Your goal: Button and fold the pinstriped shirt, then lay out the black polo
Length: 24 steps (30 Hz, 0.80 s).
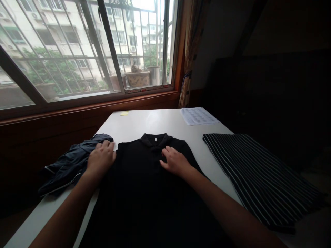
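A black polo shirt [144, 193] lies spread front up, its collar [156, 139] at the far end with a small pale label inside. My right hand [177, 161] is over the upper chest near the button placket, fingers loosely bent and thumb apart, with nothing seen in it. My left hand [102, 157] is by the shirt's left shoulder edge, beside a crumpled dark blue garment [74, 158] with white piping. Its fingers are slightly bent, the thumb apart. A small white patch shows at these fingertips; I cannot tell whether it is paper or tabletop.
On the right of the white table [152, 120] lies a folded black garment with white stripes [258, 172]. Printed sheets [199, 116] rest at the far right corner, a yellow sticky note [124, 113] at the far left. Behind stand a barred window [85, 51] and a curtain [190, 51].
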{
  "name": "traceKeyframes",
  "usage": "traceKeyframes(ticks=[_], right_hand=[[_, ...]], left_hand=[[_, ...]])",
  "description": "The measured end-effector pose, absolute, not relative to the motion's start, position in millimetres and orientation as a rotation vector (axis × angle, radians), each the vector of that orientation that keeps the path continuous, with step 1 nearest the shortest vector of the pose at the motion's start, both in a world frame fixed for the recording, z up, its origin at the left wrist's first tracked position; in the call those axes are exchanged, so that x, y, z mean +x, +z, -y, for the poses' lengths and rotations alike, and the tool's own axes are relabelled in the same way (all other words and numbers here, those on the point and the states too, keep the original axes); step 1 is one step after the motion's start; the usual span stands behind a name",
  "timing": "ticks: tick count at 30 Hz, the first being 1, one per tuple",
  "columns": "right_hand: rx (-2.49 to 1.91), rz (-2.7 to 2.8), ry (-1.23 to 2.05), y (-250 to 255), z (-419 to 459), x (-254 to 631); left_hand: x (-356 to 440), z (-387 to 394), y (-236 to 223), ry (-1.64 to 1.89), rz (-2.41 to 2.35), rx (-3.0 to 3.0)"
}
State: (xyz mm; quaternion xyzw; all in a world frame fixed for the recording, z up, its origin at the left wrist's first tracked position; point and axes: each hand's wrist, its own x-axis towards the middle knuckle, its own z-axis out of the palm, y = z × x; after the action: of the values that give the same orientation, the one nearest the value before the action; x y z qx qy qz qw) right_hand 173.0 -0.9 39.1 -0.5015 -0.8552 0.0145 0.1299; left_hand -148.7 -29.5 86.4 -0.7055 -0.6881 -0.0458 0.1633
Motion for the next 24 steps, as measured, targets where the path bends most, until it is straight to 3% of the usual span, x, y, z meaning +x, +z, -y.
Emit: traceKeyframes(ticks=[8,15,24], right_hand=[[-1.77,2.715,0.192,59,16,188],[-1.858,2.638,0.248,80,-12,232],[-2.262,2.243,0.102,112,-25,337]], left_hand=[[-40,15,21,-0.296,1.601,-2.505],[-48,1,-16,-0.466,1.56,-2.574],[-48,2,-15,-0.609,1.588,-2.609]])
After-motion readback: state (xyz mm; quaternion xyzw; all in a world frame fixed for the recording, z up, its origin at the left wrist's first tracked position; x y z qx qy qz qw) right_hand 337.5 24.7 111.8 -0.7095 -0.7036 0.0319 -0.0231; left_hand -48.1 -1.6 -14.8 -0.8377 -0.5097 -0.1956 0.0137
